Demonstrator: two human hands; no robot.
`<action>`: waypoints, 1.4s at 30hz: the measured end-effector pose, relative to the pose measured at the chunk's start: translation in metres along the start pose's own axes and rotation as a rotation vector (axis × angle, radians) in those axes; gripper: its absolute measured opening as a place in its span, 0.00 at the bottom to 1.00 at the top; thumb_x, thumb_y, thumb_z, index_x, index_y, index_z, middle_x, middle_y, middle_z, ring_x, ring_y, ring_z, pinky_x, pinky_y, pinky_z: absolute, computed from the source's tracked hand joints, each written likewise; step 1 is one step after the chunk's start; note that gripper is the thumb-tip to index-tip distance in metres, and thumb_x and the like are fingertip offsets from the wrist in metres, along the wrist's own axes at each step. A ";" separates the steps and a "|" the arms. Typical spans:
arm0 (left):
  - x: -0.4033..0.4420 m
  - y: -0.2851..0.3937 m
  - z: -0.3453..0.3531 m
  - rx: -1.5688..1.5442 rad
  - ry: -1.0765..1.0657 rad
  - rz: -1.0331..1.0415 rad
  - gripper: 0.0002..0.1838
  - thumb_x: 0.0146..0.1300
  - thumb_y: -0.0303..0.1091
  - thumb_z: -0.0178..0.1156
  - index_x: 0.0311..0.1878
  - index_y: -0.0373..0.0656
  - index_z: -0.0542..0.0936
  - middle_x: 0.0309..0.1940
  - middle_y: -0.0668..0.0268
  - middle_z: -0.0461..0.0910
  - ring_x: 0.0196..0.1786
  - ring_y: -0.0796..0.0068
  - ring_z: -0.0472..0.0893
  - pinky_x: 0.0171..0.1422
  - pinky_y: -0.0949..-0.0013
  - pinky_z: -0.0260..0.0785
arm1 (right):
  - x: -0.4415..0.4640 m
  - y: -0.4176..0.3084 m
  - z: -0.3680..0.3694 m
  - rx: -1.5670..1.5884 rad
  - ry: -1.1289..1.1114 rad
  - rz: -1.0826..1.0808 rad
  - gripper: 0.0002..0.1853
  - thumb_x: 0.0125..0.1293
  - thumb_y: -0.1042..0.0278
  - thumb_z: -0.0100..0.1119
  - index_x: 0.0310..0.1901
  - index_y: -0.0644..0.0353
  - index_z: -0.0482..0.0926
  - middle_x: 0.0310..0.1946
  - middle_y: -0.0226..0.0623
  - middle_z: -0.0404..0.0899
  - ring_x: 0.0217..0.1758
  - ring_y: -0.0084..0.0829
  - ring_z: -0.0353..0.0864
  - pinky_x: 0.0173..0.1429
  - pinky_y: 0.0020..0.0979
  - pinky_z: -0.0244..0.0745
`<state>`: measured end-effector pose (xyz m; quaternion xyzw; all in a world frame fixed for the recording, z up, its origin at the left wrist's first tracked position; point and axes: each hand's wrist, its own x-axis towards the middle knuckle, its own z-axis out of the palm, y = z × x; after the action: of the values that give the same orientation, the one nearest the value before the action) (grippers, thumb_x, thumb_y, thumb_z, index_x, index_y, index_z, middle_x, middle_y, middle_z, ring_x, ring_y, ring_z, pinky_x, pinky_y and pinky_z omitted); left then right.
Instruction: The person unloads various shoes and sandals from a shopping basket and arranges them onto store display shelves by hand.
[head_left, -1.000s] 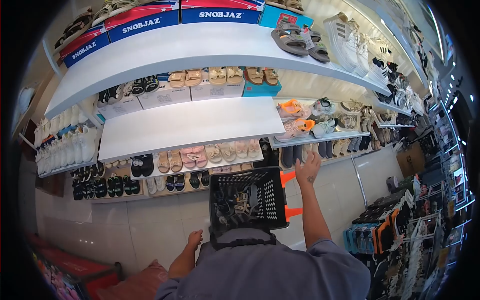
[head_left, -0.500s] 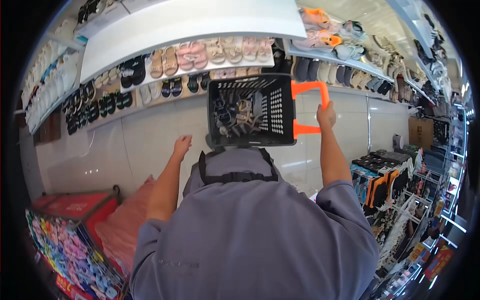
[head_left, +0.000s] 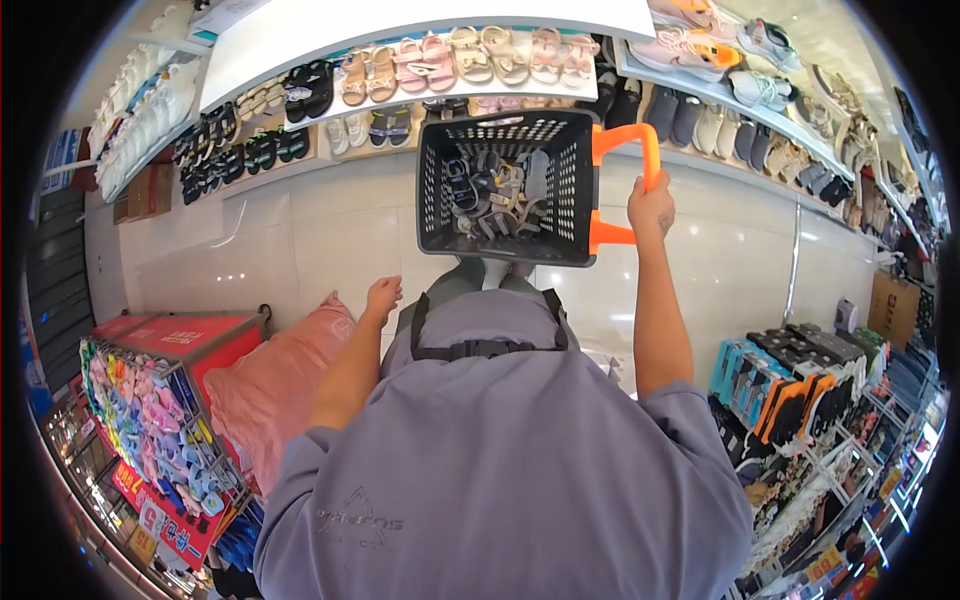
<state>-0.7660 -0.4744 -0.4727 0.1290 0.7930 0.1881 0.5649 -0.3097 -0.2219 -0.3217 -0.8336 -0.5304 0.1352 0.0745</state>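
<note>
A black basket with an orange handle hangs in front of my body, its open top facing me. Several sandals in grey, dark and beige lie inside it. My right hand is closed round the outer bar of the orange handle, to the right of the basket. My left hand is below and left of the basket, apart from it, with its fingers curled; nothing shows in it.
Shelves of sandals and shoes run along the front. At the lower left stand a red box, a pink sack and a rack of colourful items. Boxed goods are at the right.
My right hand, open beside the handle a second ago, has closed on it. The view has tipped downward, and the basket shows higher in it. My left hand stays apart from the basket.
</note>
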 end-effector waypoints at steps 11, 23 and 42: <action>0.061 0.046 0.006 0.336 -0.048 0.515 0.21 0.61 0.50 0.62 0.44 0.41 0.84 0.38 0.57 0.85 0.44 0.64 0.84 0.50 0.63 0.74 | -0.030 -0.065 0.026 0.055 -0.009 -0.059 0.17 0.68 0.60 0.54 0.54 0.57 0.68 0.41 0.52 0.82 0.45 0.55 0.82 0.48 0.50 0.76; 0.098 -0.005 -0.156 0.316 -0.047 0.248 0.20 0.59 0.49 0.59 0.34 0.38 0.84 0.25 0.59 0.83 0.29 0.69 0.81 0.33 0.65 0.72 | -0.076 -0.129 0.042 -0.053 0.126 0.017 0.16 0.66 0.59 0.55 0.50 0.57 0.69 0.41 0.48 0.80 0.43 0.52 0.83 0.47 0.48 0.77; 0.134 0.070 -0.134 0.259 -0.234 0.308 0.17 0.62 0.43 0.62 0.41 0.37 0.81 0.26 0.67 0.80 0.28 0.75 0.78 0.35 0.70 0.72 | -0.141 -0.181 0.078 -0.196 0.361 -0.639 0.28 0.53 0.64 0.63 0.58 0.61 0.72 0.68 0.52 0.61 0.73 0.53 0.56 0.75 0.54 0.50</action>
<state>-0.9377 -0.3760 -0.5164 0.3409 0.7105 0.1527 0.5964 -0.5462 -0.2737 -0.3268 -0.6396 -0.7524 -0.0951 0.1251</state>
